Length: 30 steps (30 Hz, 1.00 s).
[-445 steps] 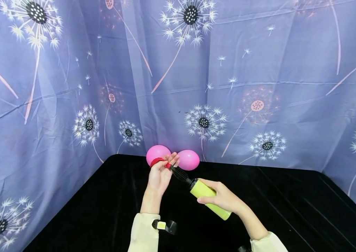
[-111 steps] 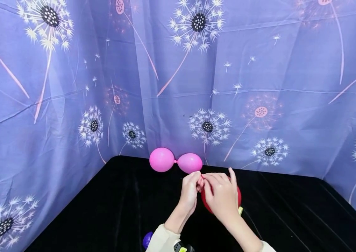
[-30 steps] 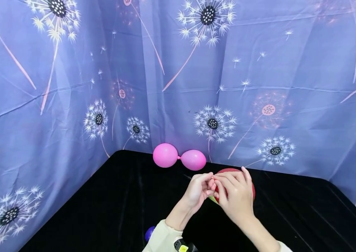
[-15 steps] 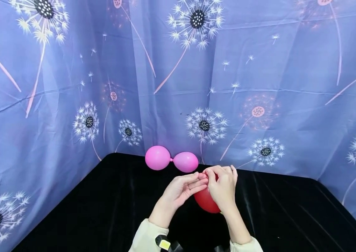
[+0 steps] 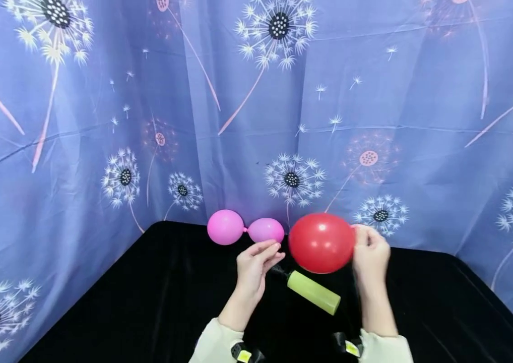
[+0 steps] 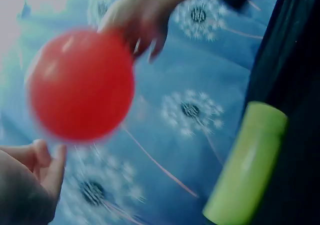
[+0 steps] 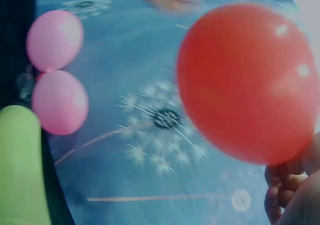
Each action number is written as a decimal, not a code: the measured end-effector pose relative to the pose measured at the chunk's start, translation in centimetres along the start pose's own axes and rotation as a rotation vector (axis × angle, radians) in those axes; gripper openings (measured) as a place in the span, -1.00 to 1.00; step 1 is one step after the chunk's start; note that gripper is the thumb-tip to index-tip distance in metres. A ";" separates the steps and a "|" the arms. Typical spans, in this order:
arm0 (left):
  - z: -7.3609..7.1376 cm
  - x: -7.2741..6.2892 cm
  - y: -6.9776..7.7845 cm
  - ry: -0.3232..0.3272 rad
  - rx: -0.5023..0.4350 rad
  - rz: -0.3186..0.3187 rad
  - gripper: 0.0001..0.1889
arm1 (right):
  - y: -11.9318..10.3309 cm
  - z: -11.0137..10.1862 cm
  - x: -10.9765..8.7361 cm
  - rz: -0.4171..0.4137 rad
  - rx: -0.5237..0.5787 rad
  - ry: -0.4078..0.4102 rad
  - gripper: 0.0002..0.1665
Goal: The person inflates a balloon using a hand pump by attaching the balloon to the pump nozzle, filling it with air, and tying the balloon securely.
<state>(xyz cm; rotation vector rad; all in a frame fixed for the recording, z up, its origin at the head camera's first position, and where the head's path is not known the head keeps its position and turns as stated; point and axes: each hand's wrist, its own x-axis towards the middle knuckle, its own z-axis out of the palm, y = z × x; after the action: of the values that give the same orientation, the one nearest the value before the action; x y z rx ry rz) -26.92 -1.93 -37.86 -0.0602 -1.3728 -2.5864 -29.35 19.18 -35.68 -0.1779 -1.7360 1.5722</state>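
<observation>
A round, inflated red balloon (image 5: 322,243) is held up over the table, its neck pinched by my right hand (image 5: 371,258). In the right wrist view, my right hand (image 7: 299,185) is at the lower right, its fingers curled against the balloon's (image 7: 247,85) end. My left hand (image 5: 255,272) is to the left of the balloon, apart from it, with bent fingers and nothing visible in them. The left wrist view has the left hand (image 6: 30,180) just below the blurred balloon (image 6: 82,85).
A yellow-green hand pump (image 5: 314,292) with a black nozzle lies on the black table cover (image 5: 184,302) below the balloon. Two pink balloons, a left one (image 5: 226,227) and a right one (image 5: 266,231), joined at their necks, sit at the back against the dandelion-print curtain (image 5: 238,166).
My hands have parted. The right hand has moved right and up with the red balloon, leaving the pump in plain view. Earlier both hands worked at the balloon's neck; the left has let go.
</observation>
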 end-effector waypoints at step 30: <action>0.2 0.2 -0.4 -0.438 1.056 0.471 -0.83 | -0.8 5.4 -5.5 -0.196 0.065 -0.469 -0.82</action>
<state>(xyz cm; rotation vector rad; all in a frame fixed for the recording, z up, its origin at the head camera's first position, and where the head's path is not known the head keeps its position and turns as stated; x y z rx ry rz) -27.21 -1.59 -38.03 -0.6933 -2.3315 -1.2811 -28.57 11.59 -37.08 0.4136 -1.9767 1.6054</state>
